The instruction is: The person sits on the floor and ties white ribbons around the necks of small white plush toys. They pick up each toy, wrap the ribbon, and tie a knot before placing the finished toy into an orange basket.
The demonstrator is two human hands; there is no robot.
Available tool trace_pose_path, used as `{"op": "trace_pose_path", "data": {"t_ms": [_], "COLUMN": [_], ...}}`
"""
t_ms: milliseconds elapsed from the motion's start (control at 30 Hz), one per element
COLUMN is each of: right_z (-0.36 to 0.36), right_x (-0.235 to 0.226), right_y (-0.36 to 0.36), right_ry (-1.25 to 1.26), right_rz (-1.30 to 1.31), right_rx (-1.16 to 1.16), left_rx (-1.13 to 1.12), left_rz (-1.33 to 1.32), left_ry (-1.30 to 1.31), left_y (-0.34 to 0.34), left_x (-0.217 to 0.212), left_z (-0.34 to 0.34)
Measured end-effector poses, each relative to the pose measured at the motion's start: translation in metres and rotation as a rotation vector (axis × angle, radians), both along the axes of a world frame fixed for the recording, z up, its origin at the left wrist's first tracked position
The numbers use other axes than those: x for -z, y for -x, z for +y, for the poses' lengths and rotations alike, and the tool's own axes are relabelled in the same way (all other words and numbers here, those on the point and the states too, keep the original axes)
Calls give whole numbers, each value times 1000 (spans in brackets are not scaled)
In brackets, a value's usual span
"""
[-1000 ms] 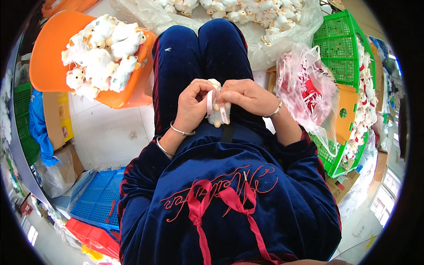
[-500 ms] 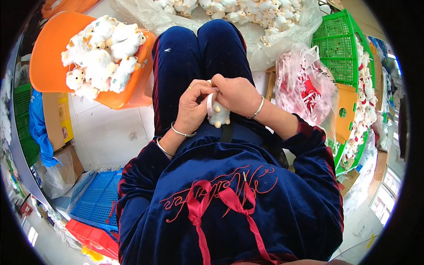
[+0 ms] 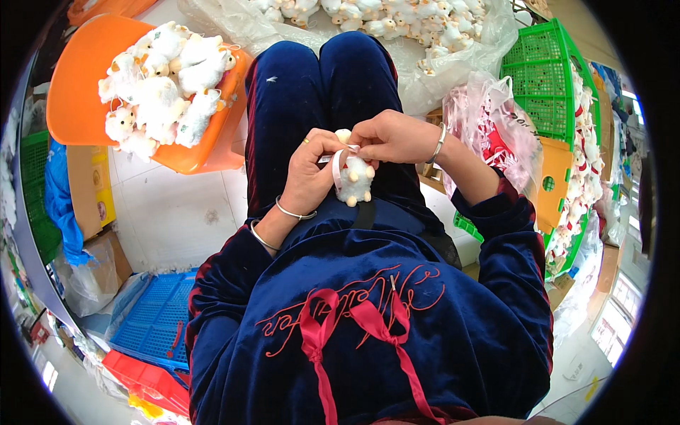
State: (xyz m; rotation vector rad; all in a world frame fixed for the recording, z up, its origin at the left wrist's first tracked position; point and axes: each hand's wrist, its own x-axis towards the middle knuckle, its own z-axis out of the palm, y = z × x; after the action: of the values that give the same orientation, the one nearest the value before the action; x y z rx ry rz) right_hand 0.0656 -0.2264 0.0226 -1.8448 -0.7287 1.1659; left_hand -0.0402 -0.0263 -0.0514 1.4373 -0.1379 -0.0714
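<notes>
A small white plush toy (image 3: 355, 180) with pale yellow feet rests at my lap, its head end toward my knees. Around its neck area runs a pale pink ribbon (image 3: 338, 170), one length hanging down beside the body. My left hand (image 3: 312, 168) is closed at the toy's left side, thumb and fingers pinching the ribbon near the neck. From the other side my right hand (image 3: 398, 139) pinches at the same spot, fingertips close to the left ones. Exactly what the right fingertips hold is partly hidden, but it appears to be the ribbon.
On the left, an orange chair (image 3: 78, 88) carries a pile of white plush toys (image 3: 159, 99). More toys (image 3: 397, 18) lie on clear plastic sheeting ahead. A pink-filled plastic bag (image 3: 489, 131) and green crate (image 3: 538, 78) stand right; blue (image 3: 152, 319) and red crates (image 3: 145, 382) are lower left.
My right hand has shifted slightly right and its wrist has swung outward, exposing more of the toy's head and body. The left hand stays almost in place.
</notes>
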Motion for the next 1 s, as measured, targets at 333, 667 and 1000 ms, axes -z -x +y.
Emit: {"op": "trace_pose_path", "data": {"t_ms": [333, 667, 1000], "right_z": [5, -2, 23], "right_x": [2, 8, 13], "right_y": [12, 16, 43], "right_ry": [-18, -92, 55], "right_rz": [3, 622, -675], "right_rx": [219, 367, 382], "left_rx": [2, -61, -86], "left_rz": [32, 94, 30], "left_ry": [15, 143, 92], "left_y": [1, 0, 0], "left_x": [3, -4, 2], "left_z": [1, -7, -7]}}
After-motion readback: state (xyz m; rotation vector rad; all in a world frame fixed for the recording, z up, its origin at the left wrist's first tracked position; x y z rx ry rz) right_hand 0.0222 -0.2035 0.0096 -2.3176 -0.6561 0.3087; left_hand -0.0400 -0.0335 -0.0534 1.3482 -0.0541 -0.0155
